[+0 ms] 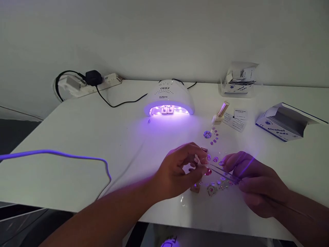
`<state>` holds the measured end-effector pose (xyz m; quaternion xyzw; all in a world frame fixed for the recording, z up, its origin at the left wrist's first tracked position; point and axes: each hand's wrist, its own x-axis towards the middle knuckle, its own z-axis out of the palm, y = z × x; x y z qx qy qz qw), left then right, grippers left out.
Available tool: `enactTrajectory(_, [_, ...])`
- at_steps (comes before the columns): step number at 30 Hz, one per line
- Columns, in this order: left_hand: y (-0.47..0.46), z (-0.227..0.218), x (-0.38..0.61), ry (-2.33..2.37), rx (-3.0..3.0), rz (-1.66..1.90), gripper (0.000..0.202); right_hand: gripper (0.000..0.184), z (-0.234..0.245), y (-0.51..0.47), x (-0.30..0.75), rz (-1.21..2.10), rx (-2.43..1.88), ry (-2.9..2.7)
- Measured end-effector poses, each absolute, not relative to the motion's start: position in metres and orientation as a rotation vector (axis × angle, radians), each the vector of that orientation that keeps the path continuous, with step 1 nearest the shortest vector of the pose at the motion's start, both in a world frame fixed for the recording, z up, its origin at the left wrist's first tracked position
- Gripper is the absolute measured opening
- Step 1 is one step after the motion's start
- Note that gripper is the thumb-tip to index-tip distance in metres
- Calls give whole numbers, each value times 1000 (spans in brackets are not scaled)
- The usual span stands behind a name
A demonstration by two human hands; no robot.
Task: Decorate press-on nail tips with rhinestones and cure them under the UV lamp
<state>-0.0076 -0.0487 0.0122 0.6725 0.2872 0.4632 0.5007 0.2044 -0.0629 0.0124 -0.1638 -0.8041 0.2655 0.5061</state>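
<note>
Our left hand (177,171) pinches a small nail tip (199,160) low over the white table (102,137). Our right hand (257,185) is closed around thin tweezers (222,171), whose point reaches the tip. Gems (214,137) lie scattered about. Behind them, the glowing lamp (168,97) reads "OEIEZ" and "SUNone". The open box (279,127) on the right reads "Alcohol Pads".

Left hand (180,171) was curled, thumb and fingertips pinched together; right hand (254,181) faced it, fingers pinched shut.
</note>
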Motion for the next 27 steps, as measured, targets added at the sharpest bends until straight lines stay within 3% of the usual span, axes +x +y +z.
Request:
enactTrajectory(17, [-53, 12, -8, 668, 1606, 1135, 28, 20, 17, -62, 204, 717, -436, -1975])
enactTrajectory(27, [-51, 14, -7, 666, 1626, 1159, 27, 9, 15, -59, 204, 799, -423, -1900])
